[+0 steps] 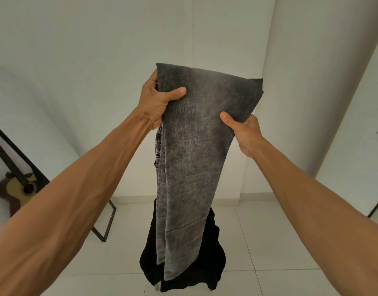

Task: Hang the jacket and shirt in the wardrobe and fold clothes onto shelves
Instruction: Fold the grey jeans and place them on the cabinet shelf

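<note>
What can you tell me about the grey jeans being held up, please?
The grey jeans look like faded, washed denim, doubled over at the top and hanging lengthwise in the air before a white wall. Stitched seams show along the left edge. The left hand grips the upper left edge, thumb on the front; the right hand grips the right edge lower down. The bottom end hangs in front of a black garment; contact cannot be told.

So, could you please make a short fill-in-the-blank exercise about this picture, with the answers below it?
1. The left hand and the right hand grip the grey ____.
2. Below them is a garment whose colour is ____.
3. At the far left stands a ____ with a round sound hole.
Answers: jeans; black; guitar.
</note>
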